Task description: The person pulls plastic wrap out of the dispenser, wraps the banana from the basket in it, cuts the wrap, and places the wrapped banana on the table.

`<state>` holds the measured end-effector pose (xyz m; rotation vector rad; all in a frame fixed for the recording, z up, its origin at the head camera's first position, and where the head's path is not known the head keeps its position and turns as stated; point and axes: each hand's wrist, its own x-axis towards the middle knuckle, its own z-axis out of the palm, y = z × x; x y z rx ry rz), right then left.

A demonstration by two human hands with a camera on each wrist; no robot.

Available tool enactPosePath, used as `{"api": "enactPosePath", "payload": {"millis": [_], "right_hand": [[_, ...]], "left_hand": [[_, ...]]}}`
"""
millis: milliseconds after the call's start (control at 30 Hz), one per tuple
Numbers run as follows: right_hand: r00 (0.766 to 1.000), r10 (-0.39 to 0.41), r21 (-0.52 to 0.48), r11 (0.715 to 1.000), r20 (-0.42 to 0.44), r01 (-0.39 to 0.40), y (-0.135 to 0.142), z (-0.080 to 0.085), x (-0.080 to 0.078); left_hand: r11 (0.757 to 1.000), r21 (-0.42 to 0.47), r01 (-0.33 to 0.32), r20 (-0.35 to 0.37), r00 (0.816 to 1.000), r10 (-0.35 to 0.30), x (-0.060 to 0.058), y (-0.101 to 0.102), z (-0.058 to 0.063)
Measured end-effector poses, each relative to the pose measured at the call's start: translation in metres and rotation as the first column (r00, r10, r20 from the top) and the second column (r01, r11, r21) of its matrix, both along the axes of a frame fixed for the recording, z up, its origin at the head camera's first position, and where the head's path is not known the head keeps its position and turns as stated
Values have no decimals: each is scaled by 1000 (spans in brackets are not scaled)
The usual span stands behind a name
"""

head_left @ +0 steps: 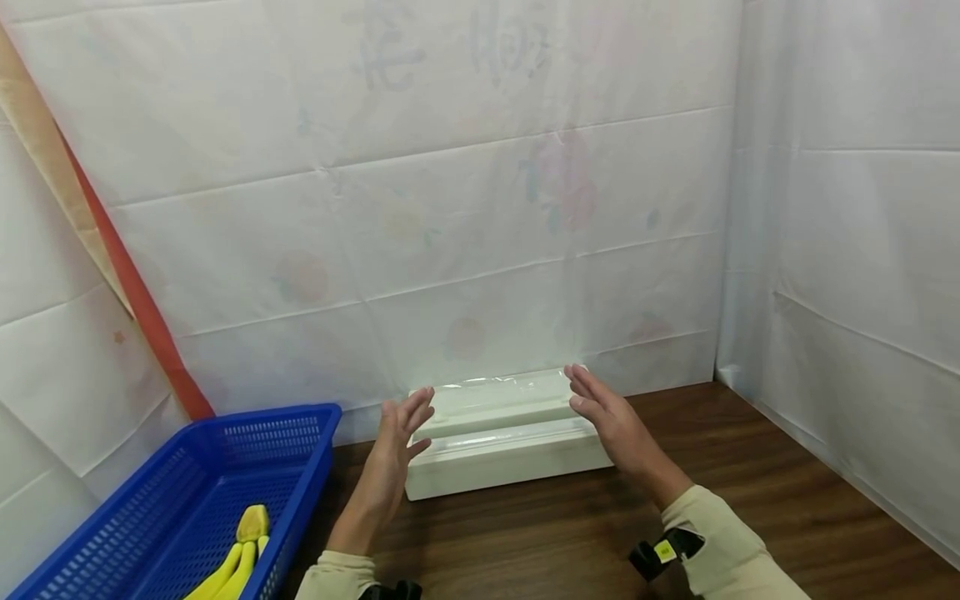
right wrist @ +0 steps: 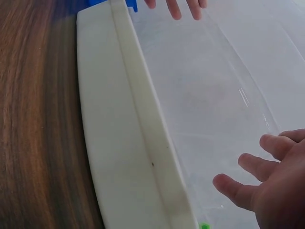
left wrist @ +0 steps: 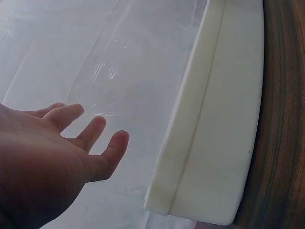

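Observation:
A long white plastic box [head_left: 510, 462] lies on the wooden table, close to the back sheet. Clear, shiny plastic [head_left: 517, 385] shows on its top and rear part. My left hand [head_left: 388, 462] is held up at the box's left end, fingers spread and holding nothing. At the right end my right hand [head_left: 617, 425] is raised too, palm turned inward, with nothing in it. Both wrist views show loosely bent fingers above the clear plastic [left wrist: 128, 90], beside the box's white edge [right wrist: 138, 100].
On the left stands a blue perforated basket [head_left: 311, 467] with yellow bananas [head_left: 243, 558] in it. White printed sheets [head_left: 465, 225] hang behind and on both sides. A red and tan strip [head_left: 142, 283] runs down the left sheet. The dark wooden table [head_left: 712, 450] extends to the right.

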<state>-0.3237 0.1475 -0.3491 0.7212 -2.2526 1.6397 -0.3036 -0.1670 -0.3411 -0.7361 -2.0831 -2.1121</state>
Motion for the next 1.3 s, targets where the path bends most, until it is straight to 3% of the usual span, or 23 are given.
{"api": "enactPosePath", "payload": {"millis": [533, 967, 1300], "right_hand": [[998, 53, 18, 998, -24, -53, 4, 6, 5], [998, 69, 105, 992, -2, -68, -3, 6, 6], [996, 85, 103, 991, 0, -84, -2, 12, 10]], "left_hand": [[997, 28, 74, -81, 994, -72, 1, 2, 3], [996, 26, 81, -136, 988, -77, 2, -1, 3], [994, 74, 86, -191, 979, -70, 3, -5, 3]]}}
